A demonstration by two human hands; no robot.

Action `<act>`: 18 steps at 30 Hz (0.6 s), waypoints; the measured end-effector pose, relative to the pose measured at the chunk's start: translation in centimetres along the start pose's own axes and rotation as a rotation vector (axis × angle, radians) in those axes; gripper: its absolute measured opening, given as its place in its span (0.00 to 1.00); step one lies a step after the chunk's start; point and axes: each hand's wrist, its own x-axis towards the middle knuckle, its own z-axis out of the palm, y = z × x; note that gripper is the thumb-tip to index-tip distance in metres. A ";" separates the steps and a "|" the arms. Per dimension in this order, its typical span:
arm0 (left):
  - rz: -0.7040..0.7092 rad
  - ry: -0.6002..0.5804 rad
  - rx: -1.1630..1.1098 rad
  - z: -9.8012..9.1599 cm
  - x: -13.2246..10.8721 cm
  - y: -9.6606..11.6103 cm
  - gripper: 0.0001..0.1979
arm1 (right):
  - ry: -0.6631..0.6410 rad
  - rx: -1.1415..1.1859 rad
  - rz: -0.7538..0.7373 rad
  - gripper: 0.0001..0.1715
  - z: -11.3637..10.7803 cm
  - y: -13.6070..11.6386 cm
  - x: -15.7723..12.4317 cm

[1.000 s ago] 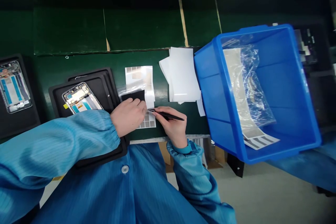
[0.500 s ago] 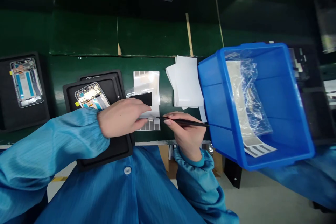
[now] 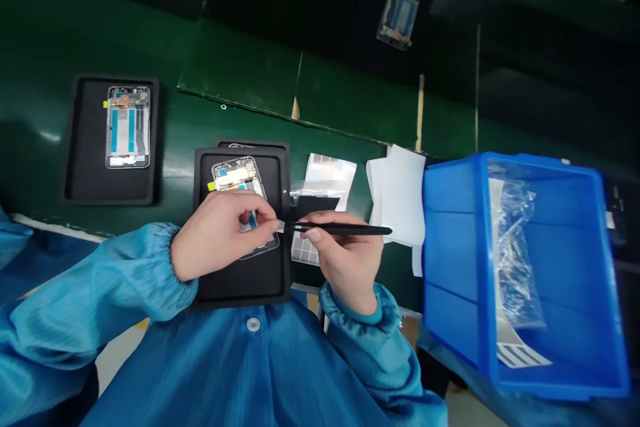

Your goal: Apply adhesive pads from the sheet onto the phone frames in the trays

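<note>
My right hand [image 3: 350, 253] grips a pair of black tweezers [image 3: 345, 229] that point left. At their tips is a small pale piece of film [image 3: 281, 227], and the closed thumb and forefinger of my left hand [image 3: 225, 233] pinch its other side. Both hands are above a black tray [image 3: 240, 287] with an opened phone [image 3: 237, 173] in it, partly hidden by my left hand. To the right of the tray, under the tweezers, lies a sheet of grey stickers [image 3: 306, 251] partly covered by a dark rectangular piece [image 3: 317, 204].
A second black tray [image 3: 85, 147] with an opened phone [image 3: 128, 127] lies to the left. White sheets [image 3: 400, 193] are stacked beside a blue bin [image 3: 455, 247], which holds clear plastic wrap [image 3: 517, 247] and used strips. Another phone [image 3: 399, 17] lies at the back.
My hands have moved left from over the sticker sheet to over the tray with the phone, the tweezers and small piece with them. The whole view has shifted and tilted.
</note>
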 end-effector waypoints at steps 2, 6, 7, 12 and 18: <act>-0.018 0.034 -0.018 -0.3 -0.5 -0.4 0.05 | -0.017 0.018 -0.002 0.09 1.0 0.0 0.2; -0.055 0.078 -0.036 -1.1 -1.2 -1.6 0.04 | -0.013 0.036 -0.036 0.07 2.3 0.1 0.6; -0.059 0.109 -0.027 -1.3 -1.4 -2.0 0.04 | -0.001 0.028 -0.034 0.07 2.6 0.1 0.7; 0.001 0.373 0.205 -2.1 -2.7 -4.5 0.08 | 0.010 -0.091 0.047 0.07 4.3 -0.3 2.3; 0.103 0.464 0.567 -0.5 -3.9 -6.5 0.11 | -0.096 -0.237 0.142 0.10 7.0 -0.9 4.6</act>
